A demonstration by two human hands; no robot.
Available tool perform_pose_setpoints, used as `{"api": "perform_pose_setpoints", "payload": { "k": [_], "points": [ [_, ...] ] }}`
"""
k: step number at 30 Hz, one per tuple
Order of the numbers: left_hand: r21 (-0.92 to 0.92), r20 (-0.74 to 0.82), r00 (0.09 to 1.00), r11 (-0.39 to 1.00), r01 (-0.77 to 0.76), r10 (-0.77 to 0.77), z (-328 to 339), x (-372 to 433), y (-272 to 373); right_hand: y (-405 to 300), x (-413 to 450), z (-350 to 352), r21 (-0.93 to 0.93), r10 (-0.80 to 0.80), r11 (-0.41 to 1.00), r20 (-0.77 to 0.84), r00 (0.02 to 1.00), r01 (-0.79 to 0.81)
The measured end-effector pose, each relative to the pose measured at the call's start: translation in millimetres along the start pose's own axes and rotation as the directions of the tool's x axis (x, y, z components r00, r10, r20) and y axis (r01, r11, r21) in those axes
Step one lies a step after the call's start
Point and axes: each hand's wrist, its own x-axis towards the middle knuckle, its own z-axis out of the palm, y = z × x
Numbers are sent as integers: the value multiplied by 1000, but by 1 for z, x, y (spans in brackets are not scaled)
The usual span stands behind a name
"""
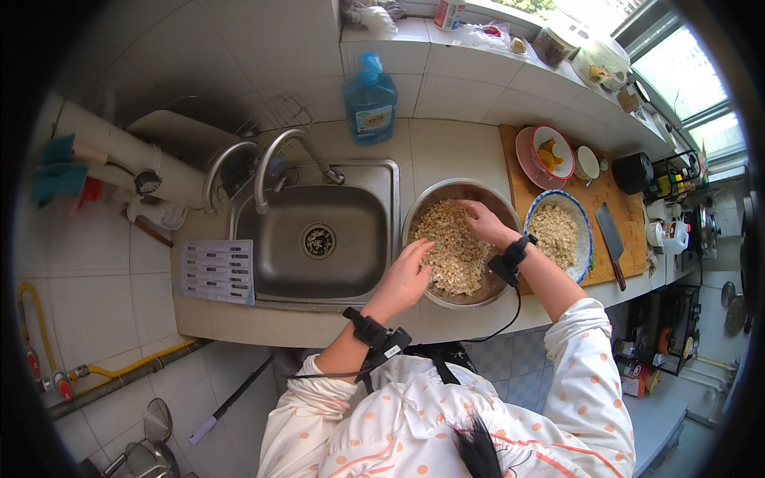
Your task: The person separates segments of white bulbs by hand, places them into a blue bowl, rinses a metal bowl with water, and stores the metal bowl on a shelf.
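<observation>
A wide stainless steel bowl point(463, 302) stands on the counter, holding a pale, crumbly, chopped food point(457, 260) spread over its bottom. My left hand point(406, 272) is at the bowl's left rim, fingertips at the food's edge, fingers slightly apart. Inside the bowl, at the upper right of the food, is my right hand point(481, 222); some of its fingertips are hidden in or behind the food, so its hold is unclear. Right of the steel bowl, a blue-rimmed bowl point(554, 233) contains similar crumbly food and rests partly on a wooden cutting board point(627, 209).
Left of the bowl is a steel sink point(311, 209) with a curved faucet point(263, 173). A blue soap bottle point(372, 110) stands behind. On the board lie a cleaver point(609, 233), a red-rimmed bowl point(565, 143) on a pink plate point(526, 155), and a small cup point(586, 162).
</observation>
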Motion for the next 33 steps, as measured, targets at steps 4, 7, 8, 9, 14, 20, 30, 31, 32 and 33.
{"api": "perform_pose_setpoints", "payload": {
  "k": [4, 7, 8, 9, 14, 20, 30, 31, 32, 33],
  "points": [
    [149, -60, 998, 989, 24, -15, 20, 39, -20, 16, 30, 39, -150, -236, 964, -89, 968, 221],
    [163, -54, 998, 985, 49, -40, 29, 54, -35, 7, 25, 39, -116, -243, 955, 223, 944, 274],
    [211, -76, 995, 975, 75, -60, 31, 58, -40, 0, 19, 34, -106, -212, 947, 502, 838, 303],
    [259, -102, 992, 961, 98, -73, 30, 62, -41, -12, 7, 27, -94, -217, 949, 500, 838, 301],
    [472, 19, 969, 857, 207, -245, 39, 79, -37, -34, -58, -11, -428, -92, 864, 383, 919, 264],
    [389, 143, 776, 756, 526, -614, 65, 93, -45, 0, -44, 28, -399, 485, 861, 462, 743, -314],
    [-824, 251, 752, 273, 496, -609, 68, 84, -49, -19, -67, 56, 715, 170, 644, 214, 962, -273],
    [-873, 294, 755, 157, 462, -586, 61, 81, -32, -19, -72, 50, 719, 170, 641, 208, 963, -269],
    [-902, 311, 783, 92, 422, -538, 57, 79, -28, -18, -77, 45, 813, 164, 546, 133, 978, -202],
    [-900, 310, 783, 99, 425, -539, 55, 78, -24, -21, -81, 42, 889, 163, 441, 58, 985, -125]
  ]
}}
